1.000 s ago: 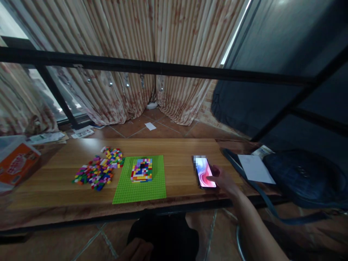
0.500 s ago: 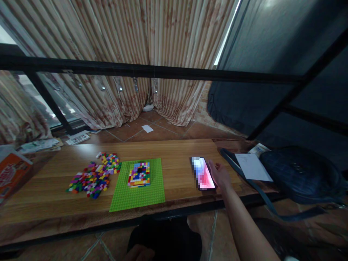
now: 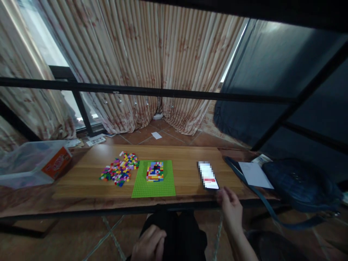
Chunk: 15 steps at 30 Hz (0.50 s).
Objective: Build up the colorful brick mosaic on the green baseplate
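A phone (image 3: 208,177) with a lit screen, partly pixelated, lies on the right part of the wooden board. Just off its lower right corner is my right hand (image 3: 231,207), its fingers loosely bent and a little apart, with nothing seen in them. My left hand (image 3: 150,242) rests on my dark-clothed lap, fingers curled together and nothing visible in it. Left of the phone lies a green baseplate (image 3: 153,188), carrying a low build of coloured bricks (image 3: 154,172) near its back edge. A pile of loose bricks (image 3: 119,171) spreads beside the plate.
At the far left stands a clear plastic box (image 3: 29,177) with an orange label. On the right, a dark blue bag (image 3: 296,181) with a strap sits beside white paper (image 3: 255,174). A black bar (image 3: 190,94) crosses before the curtains (image 3: 130,54).
The view has turned left and up, bringing the plastic box fully in. My right hand has drawn back from the phone's right side toward me. The phone's screen changed from pink to mostly white.
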### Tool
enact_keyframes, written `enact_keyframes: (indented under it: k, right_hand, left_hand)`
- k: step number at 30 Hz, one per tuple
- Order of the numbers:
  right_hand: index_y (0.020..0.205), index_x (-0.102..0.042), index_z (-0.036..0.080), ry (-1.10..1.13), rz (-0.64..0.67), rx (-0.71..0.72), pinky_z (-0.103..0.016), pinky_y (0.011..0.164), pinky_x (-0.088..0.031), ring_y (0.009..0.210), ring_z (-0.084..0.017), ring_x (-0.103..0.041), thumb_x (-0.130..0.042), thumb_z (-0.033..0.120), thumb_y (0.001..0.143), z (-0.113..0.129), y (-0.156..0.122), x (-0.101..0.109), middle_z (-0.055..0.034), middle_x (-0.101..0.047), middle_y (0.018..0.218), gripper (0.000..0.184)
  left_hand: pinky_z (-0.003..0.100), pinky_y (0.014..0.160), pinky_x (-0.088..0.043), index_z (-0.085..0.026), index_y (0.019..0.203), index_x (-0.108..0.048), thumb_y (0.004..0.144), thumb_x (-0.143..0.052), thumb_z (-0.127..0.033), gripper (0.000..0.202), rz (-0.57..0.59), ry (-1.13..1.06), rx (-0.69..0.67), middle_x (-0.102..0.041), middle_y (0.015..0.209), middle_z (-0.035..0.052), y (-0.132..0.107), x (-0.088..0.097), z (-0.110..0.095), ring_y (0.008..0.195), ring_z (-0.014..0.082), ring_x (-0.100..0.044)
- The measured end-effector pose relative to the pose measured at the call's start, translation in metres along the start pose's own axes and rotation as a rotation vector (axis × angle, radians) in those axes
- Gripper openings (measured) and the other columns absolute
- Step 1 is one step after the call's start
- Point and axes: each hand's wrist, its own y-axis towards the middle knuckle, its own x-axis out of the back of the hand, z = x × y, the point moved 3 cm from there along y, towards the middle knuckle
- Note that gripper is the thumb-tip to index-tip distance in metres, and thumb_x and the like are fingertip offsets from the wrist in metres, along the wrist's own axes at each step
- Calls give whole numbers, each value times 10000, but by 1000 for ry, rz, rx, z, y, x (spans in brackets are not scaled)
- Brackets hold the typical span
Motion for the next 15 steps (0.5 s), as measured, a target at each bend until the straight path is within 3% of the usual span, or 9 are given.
enact_keyframes:
  k: [5,8,12,15]
  right_hand:
    - [1075,-683,176,-4,336,195,-315,744,-556,840,-220,-682,-595,511,835,24,-120,-42,-94,-731,954,421]
    - [933,-731,215,-7,563,350,-278,757,-547,858,-207,-689,-588,415,870,43,-173,-62,-71,-728,903,253]
    - [820,-727,252,-5,747,555,-225,607,-508,665,-161,-657,-524,336,912,60,-212,-69,-21,-677,719,239]
    - [825,-712,255,2,784,669,-211,589,-491,631,-149,-642,-526,286,905,60,-223,-67,-7,-656,685,205]
  left_hand:
    - [180,639,-514,-215,864,-652,887,-456,-144,210,62,-27,44,-666,782,29,3,10,-11,727,128,-669]
    - [207,644,-521,-200,839,-640,876,-433,-138,219,52,-65,56,-664,785,47,2,12,-13,728,146,-663]
    - [225,602,-506,-192,786,-607,862,-446,-176,179,33,-125,89,-653,760,51,-3,16,-15,695,158,-639]
    - [220,530,-459,-190,729,-569,883,-430,-212,208,54,-162,117,-620,712,35,-5,21,-19,639,146,-599]
